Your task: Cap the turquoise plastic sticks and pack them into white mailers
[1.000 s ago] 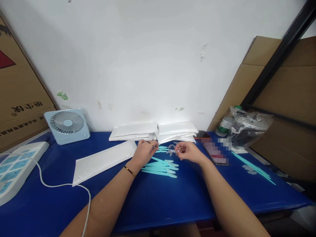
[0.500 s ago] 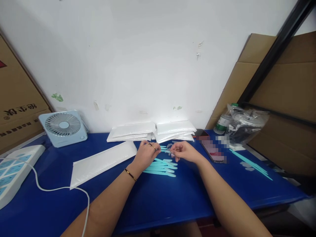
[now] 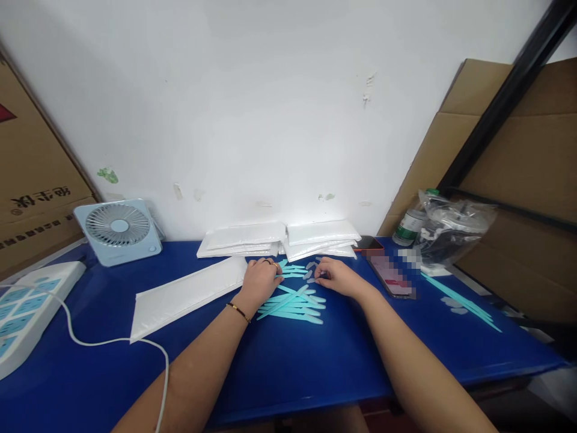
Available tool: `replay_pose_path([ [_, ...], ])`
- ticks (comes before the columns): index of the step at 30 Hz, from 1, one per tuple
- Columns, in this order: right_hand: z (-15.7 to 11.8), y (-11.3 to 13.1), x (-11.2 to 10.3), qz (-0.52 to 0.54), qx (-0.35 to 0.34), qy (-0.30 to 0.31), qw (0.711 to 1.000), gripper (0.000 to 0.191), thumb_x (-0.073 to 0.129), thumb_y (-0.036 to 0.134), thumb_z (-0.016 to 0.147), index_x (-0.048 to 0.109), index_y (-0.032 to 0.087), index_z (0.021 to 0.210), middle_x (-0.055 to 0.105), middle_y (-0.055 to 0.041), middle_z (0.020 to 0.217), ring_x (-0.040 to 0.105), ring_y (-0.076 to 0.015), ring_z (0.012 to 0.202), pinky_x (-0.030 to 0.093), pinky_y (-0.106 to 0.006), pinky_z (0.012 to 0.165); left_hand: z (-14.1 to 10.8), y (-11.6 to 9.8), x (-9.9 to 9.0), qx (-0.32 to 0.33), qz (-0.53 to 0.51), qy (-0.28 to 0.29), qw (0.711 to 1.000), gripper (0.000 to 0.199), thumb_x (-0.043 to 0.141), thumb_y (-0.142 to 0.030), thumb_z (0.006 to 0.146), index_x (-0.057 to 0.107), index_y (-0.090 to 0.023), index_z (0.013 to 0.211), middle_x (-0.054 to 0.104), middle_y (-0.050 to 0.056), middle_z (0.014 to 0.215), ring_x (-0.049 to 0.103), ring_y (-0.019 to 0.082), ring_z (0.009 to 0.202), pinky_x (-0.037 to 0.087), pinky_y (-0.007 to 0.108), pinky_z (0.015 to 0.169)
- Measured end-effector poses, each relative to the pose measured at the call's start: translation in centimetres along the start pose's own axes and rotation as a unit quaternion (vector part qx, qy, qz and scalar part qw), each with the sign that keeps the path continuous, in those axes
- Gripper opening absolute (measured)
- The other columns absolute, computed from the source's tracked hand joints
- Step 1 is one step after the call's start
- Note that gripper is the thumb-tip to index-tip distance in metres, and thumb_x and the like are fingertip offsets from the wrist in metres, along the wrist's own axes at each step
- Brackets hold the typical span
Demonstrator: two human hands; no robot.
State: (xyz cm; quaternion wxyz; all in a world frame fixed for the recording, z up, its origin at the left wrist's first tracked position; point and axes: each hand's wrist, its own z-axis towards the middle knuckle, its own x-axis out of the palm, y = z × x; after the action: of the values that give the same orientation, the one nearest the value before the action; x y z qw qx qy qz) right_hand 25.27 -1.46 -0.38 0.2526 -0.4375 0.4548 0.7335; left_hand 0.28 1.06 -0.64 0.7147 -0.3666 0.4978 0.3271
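Note:
Several slim turquoise eyebrow razors with pale, translucent caps (image 3: 291, 308) lie in a loose pile on the blue table, one slanting across the others. Above the pile is a second group of turquoise razors (image 3: 295, 269), and my left hand (image 3: 261, 281) reaches over its left end, thumb and fingers closed around a razor's handle end, partly hidden. To the right, several loose translucent caps (image 3: 309, 266) are scattered. My right hand (image 3: 337, 278) is beside them, fingers curled in a pinch at a small cap (image 3: 311, 281).
White padded envelopes (image 3: 243, 237) are stacked by the wall, and one envelope (image 3: 189, 294) lies left of my hand. A fan (image 3: 119, 231), a power strip (image 3: 31, 313) and a white cable stand left. Right are a phone (image 3: 390, 273), a bottle (image 3: 409, 225) and more turquoise sticks (image 3: 464, 304).
My hands have moved apart from a capped razor they held between them. That razor now lies slantwise on the pile. My left hand has shifted left to the upper razors, my right to the loose caps.

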Motion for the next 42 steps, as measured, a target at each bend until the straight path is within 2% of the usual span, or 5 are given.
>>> replay_pose_path([
  [5, -0.1, 0.1, -0.1, 0.005, 0.002, 0.004, 1.000, 0.006, 0.057, 0.014, 0.074, 0.060, 0.017, 0.069, 0.053, -0.0008, 0.076, 0.049, -0.0103, 0.062, 0.037, -0.022, 0.057, 0.0, -0.1, 0.1, -0.013, -0.014, 0.003, 1.000, 0.011, 0.058, -0.030, 0.081, 0.066, -0.022, 0.079, 0.064, 0.003, 0.088, 0.054, 0.023, 0.092, 0.035, 0.036, 0.078],
  [17, 0.0, 1.0, -0.1, 0.019, -0.008, -0.011, 1.000, 0.009, 0.054, 0.016, 0.077, 0.061, 0.017, 0.072, 0.053, -0.0012, 0.077, 0.049, -0.0098, 0.062, 0.037, -0.021, 0.057, -0.1, -0.9, -0.8, -0.003, -0.042, -0.005, 0.999, 0.012, 0.057, -0.030, 0.082, 0.064, -0.023, 0.076, 0.063, 0.002, 0.086, 0.054, 0.021, 0.091, 0.034, 0.035, 0.077],
  [27, -0.4, 2.6, -0.8, 0.068, -0.047, 0.028, 0.996, 0.009, 0.055, 0.016, 0.076, 0.064, 0.017, 0.074, 0.055, -0.0019, 0.077, 0.051, -0.0109, 0.064, 0.038, -0.021, 0.057, -0.8, -2.1, -1.3, 0.082, -0.049, -0.011, 0.995, 0.014, 0.057, -0.031, 0.084, 0.065, -0.022, 0.076, 0.064, 0.001, 0.085, 0.053, 0.019, 0.089, 0.030, 0.034, 0.076],
  [34, 0.3, 0.7, 0.0, 0.016, 0.012, -0.053, 0.998, 0.014, 0.059, 0.022, 0.078, 0.067, 0.020, 0.088, 0.060, -0.0039, 0.087, 0.054, -0.0132, 0.071, 0.041, -0.024, 0.065, -0.1, -0.7, -0.1, 0.056, 0.007, -0.033, 0.998, 0.020, 0.051, -0.032, 0.088, 0.067, -0.027, 0.099, 0.063, 0.001, 0.101, 0.050, 0.021, 0.097, 0.031, 0.034, 0.076],
  [42, 0.4, -0.3, 0.7, 0.000, 0.110, -0.054, 0.992, 0.008, 0.060, 0.018, 0.073, 0.068, 0.018, 0.070, 0.064, -0.0014, 0.066, 0.056, -0.0138, 0.061, 0.037, -0.023, 0.058, -0.5, -0.8, -0.2, 0.118, 0.068, -0.039, 0.990, 0.030, 0.042, -0.037, 0.091, 0.070, -0.027, 0.093, 0.063, 0.003, 0.100, 0.046, 0.021, 0.096, 0.030, 0.035, 0.075],
])
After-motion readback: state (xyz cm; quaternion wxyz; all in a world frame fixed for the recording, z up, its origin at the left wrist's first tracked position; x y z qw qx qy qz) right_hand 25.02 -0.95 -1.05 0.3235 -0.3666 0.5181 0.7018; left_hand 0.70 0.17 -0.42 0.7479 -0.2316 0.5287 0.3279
